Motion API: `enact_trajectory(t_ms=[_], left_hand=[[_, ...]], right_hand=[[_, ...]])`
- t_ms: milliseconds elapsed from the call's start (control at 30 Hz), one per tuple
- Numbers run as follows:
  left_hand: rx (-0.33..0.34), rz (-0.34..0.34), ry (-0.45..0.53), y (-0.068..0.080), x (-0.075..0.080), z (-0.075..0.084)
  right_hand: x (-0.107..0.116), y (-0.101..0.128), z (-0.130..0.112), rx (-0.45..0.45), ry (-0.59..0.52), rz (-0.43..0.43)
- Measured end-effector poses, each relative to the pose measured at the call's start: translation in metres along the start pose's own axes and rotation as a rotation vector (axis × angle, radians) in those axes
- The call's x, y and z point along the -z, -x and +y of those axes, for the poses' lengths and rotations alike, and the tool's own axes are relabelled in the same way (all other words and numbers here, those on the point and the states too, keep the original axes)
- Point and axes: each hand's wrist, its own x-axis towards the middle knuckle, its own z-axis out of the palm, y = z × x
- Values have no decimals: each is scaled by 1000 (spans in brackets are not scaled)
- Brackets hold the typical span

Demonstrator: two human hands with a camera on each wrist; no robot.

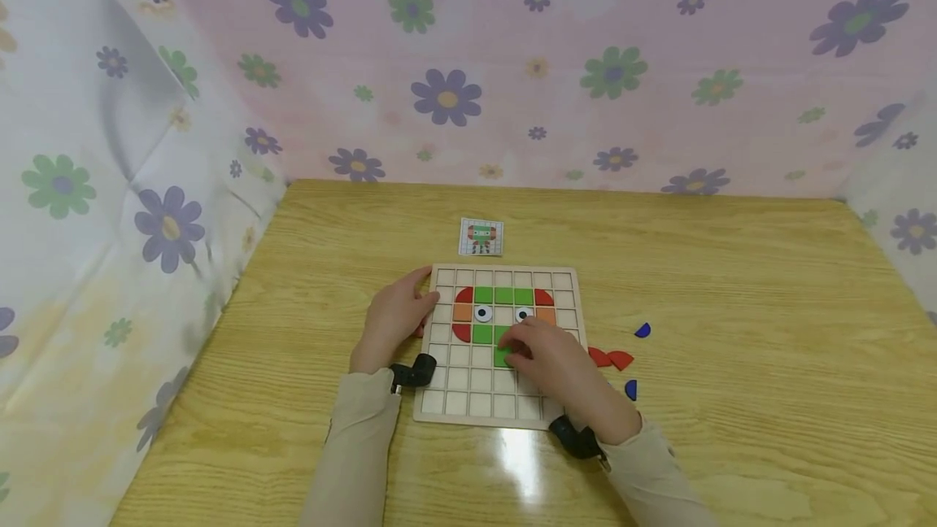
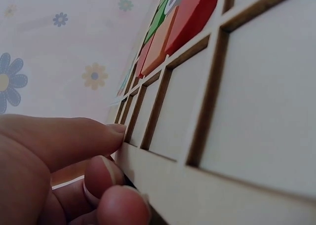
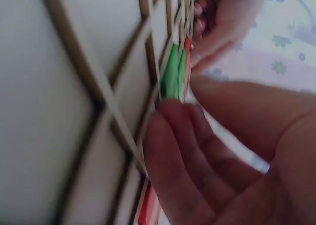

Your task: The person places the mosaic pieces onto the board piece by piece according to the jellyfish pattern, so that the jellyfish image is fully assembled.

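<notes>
Hands work over a wooden grid board [image 1: 564, 283] lying flat on a wood-grain counter [image 1: 732, 267]. The left hand [image 1: 395, 320] grips the board's left edge, thumb on top and fingers [image 2: 106, 173] curled beneath the rim. The right hand [image 1: 556, 364] pinches a green square tile [image 1: 502, 357] with its fingertips, over a cell near the board's middle, just below a half-built face of green, orange and red tiles with 2 eye pieces. To seat it well, keep the tile level, square its edges to the cell walls, and keep the board braced. Two red pieces [image 1: 611, 359] and 2 blue pieces [image 1: 642, 330] lie right of the board. A pattern card [image 1: 481, 236] lies beyond its far edge.
</notes>
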Motion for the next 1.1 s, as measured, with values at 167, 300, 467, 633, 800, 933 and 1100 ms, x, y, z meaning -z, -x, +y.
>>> enact_trajectory(t_ms=[167,300,467,633,800,933,1100], left_hand=[[-1,0,3,0,1,-1],[-6,2,15,0,2,-2],[6,-5,28,0,2,-2],[-1,-8,36,0,2,-2],[-3,-11,47,1,2,-1],[-11,-6,44,2,2,0],[1,-4,43,3,1,1]], right_hand=[[13,1,6,10,-26,-63],[26,2,17,-14,-32,-63],[40,5,37,-79,-35,-59],[53,11,56,-133,-48,-99],[63,18,73,-178,-75,-124],[68,22,81,-217,-106,-154],[72,27,90,-230,-88,-167]])
